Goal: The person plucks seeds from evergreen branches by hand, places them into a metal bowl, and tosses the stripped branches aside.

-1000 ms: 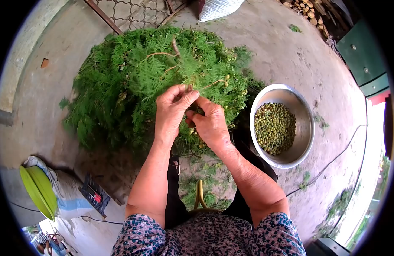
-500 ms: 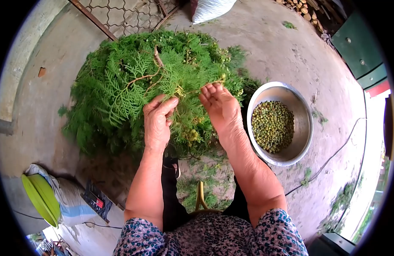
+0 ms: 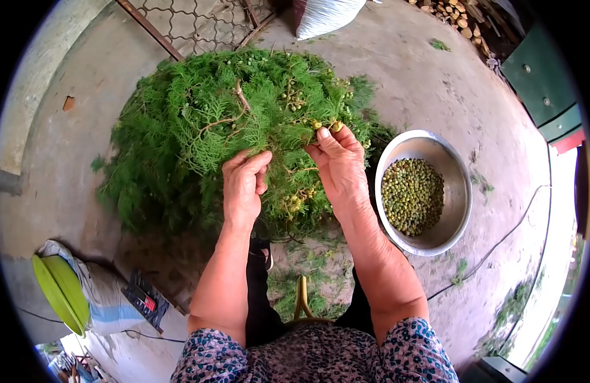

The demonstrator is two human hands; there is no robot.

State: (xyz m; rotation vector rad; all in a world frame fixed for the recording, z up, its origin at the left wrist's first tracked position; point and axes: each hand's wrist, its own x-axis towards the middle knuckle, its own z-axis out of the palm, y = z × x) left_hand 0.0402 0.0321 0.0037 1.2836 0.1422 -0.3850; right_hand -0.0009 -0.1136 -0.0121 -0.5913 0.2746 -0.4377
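A big heap of green feathery branches (image 3: 161,140) lies on the floor in front of me. My left hand (image 3: 244,185) pinches a leafy branch (image 3: 240,121) near the heap's front; its brown stem shows further up. To the right, my right hand (image 3: 338,163) has thumb and fingers closed at small yellow-green cones (image 3: 317,124) on that side of the foliage. Beside the heap stands a metal bowl (image 3: 457,191), partly filled with small green-brown cones (image 3: 413,195). The fingertips of my left hand are partly hidden in the leaves.
A white sack (image 3: 327,16) and a metal grille (image 3: 199,25) are beyond the heap. Firewood (image 3: 457,16) and a green cabinet (image 3: 540,76) stand at the upper right. A lime-green basin (image 3: 59,293) is at the lower left. A cable (image 3: 492,249) crosses the floor on the right.
My hands, together a second ago, have moved apart. The right went right and up, and its fingers have closed at the cones. The left keeps its hold on the branch.
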